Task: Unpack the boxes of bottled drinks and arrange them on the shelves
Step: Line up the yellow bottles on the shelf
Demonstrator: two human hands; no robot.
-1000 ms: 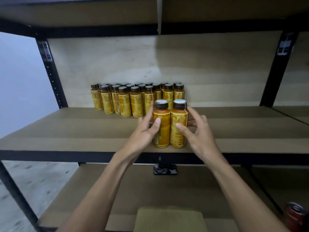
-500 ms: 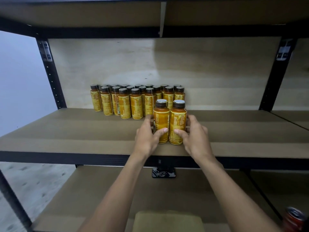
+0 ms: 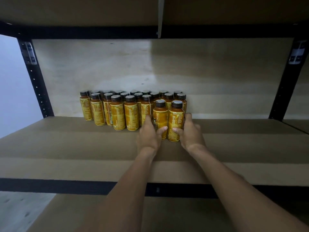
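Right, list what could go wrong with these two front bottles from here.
1. The left hand and right hand grip the front bottles low down, so a shove toward the rows could tip them.
2. The rows stand packed close on the shelf; one knock might topple several.

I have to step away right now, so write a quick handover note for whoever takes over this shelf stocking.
Left hand: grip on the left front bottle.
Right hand: grip on the right front bottle.
Both stand upright on the shelf, side by side, at the right front of the stocked bottles near the back wall.
Done: that block is arranged.
Left: push these two into line, then fetch more; no boxes in view.
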